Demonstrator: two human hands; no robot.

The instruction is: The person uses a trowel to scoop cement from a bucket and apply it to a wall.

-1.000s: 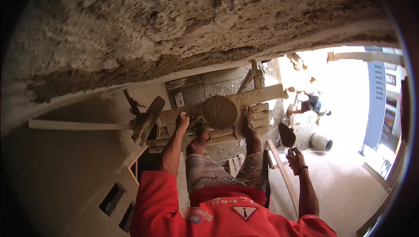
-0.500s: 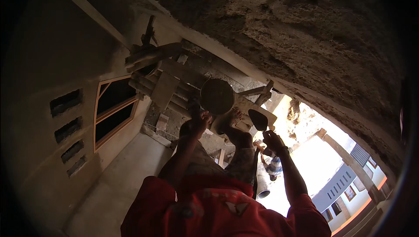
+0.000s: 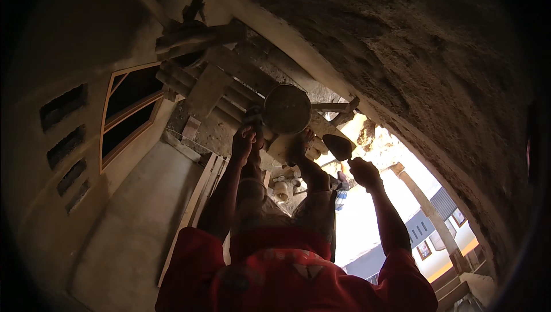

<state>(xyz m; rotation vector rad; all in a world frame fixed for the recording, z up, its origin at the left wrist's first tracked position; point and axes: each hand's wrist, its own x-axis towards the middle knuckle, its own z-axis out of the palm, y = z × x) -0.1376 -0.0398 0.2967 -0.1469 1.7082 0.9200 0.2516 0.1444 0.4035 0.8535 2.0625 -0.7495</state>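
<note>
My right hand [image 3: 365, 174] is closed round the handle of a trowel [image 3: 337, 146]. The trowel's dark, rounded blade points away from me, to the right of the bucket and apart from it. A round bucket [image 3: 287, 109] stands on the planks in front of my feet; its contents are too dark to make out. My left hand [image 3: 245, 141] hangs low on the near left side of the bucket, above my left leg. Its fingers look curled, and shadow hides whatever may be in them.
My bare feet stand on a plank platform [image 3: 206, 91]. A rough overhead surface [image 3: 396, 42] slopes down on the right. To the left is a wall with a wooden-framed window [image 3: 132, 111] and several slots. Below, a person in striped clothing [image 3: 341, 198] is partly visible beside a post [image 3: 422, 197].
The view has shifted, and more boards show below on the left. My left hand has moved left, away from the bucket. The trowel stays in my right hand; the person below is now mostly hidden.
</note>
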